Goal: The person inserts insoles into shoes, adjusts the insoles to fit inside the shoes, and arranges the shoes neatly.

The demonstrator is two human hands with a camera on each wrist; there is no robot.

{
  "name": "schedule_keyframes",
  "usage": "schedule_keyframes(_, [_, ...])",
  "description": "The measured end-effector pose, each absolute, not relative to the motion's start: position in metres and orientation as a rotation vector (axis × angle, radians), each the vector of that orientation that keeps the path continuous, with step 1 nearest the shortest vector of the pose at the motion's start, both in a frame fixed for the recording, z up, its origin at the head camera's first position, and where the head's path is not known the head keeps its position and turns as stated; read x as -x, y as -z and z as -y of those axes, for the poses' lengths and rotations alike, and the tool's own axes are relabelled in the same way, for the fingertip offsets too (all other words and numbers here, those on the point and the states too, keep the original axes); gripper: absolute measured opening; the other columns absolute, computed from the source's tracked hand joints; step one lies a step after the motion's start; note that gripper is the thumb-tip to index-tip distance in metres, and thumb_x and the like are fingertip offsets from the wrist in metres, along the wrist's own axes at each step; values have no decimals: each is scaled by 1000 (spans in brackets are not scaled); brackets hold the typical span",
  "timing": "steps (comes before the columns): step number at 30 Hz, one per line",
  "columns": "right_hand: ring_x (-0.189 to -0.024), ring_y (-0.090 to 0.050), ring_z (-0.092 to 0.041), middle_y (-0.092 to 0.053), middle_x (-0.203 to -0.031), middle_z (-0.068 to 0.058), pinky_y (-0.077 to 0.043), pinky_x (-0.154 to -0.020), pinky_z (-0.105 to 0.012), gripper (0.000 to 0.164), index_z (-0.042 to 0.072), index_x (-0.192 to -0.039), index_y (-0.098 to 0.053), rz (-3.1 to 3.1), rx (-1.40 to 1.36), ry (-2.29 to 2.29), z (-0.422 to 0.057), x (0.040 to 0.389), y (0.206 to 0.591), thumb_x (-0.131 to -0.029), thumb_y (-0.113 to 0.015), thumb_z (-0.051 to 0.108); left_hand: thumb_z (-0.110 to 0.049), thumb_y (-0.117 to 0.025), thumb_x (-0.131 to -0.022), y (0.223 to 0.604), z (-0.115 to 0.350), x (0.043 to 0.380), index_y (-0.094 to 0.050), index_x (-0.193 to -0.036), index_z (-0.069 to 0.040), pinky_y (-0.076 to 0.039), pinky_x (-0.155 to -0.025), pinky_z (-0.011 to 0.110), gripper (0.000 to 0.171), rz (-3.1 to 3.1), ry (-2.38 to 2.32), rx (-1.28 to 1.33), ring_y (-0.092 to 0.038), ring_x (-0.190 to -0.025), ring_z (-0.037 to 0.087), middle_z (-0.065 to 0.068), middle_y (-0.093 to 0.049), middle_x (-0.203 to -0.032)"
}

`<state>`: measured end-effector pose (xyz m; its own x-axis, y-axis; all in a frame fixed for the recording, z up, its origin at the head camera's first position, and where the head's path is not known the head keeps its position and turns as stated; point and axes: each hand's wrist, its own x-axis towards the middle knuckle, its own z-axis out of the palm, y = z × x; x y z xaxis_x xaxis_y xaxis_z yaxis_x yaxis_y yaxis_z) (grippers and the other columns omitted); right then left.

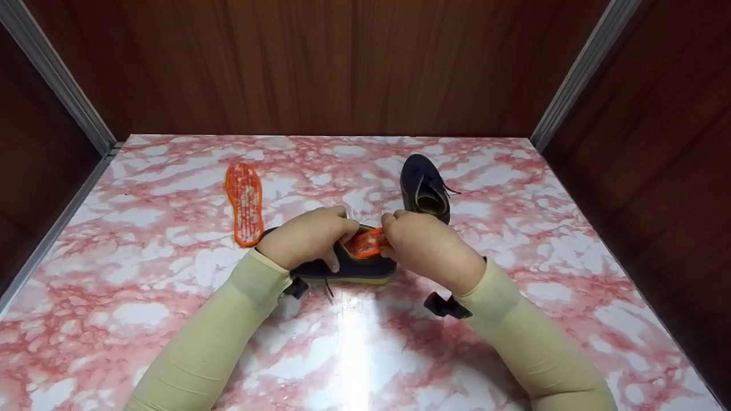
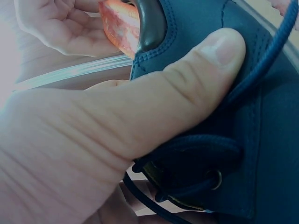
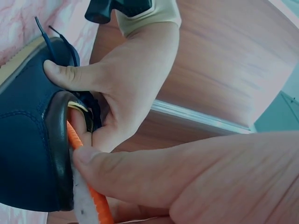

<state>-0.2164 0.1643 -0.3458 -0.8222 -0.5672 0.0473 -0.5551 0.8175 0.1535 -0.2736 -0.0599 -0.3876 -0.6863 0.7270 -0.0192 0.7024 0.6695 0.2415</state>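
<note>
A dark blue lace-up shoe [image 1: 360,271] lies sideways before me, its toe to the left. My left hand [image 1: 311,237] grips it around the lacing, the thumb [image 2: 201,70] pressed on the side near the laces. My right hand [image 1: 428,245] pinches the end of an orange insole [image 1: 365,242] at the heel. The insole's other part reaches into the shoe opening. In the right wrist view, the insole's orange edge [image 3: 96,200] slants out past the dark collar [image 3: 58,149] under my right thumb. The insole's front part is hidden inside the shoe.
A second orange insole [image 1: 245,202] lies flat at the left of the marbled table [image 1: 143,314]. The other dark shoe [image 1: 420,182] stands behind my right hand, its toe toward the brown back wall [image 1: 342,68]. Side walls flank the table.
</note>
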Motion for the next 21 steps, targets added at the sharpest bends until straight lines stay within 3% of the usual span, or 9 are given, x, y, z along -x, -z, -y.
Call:
schedule_keyframes(9, [-93,-76,-34,-75,-100,-16,-65,-84,-50,42,-3,-120,-69,2903,-880,167,-161,218,347,-100,-82,32,-18,-105,-62,387,61,274,-65,-95,-13,-57,-83,42,52,-2779,-310,-1231,-66,-91,27,8,-65,-105])
schedule_keyframes(21, [-85,-76,-34,-74,-91,-16,-64,-77,-51,39,-4,-111,-69,2789,-923,156,-160,217,352,-101,-81,31,-19,-104,-64,386,60,274,-64,-95,-12,-57,-83,42,51,-2772,-313,-1219,-66,-93,27,9,-64,-105])
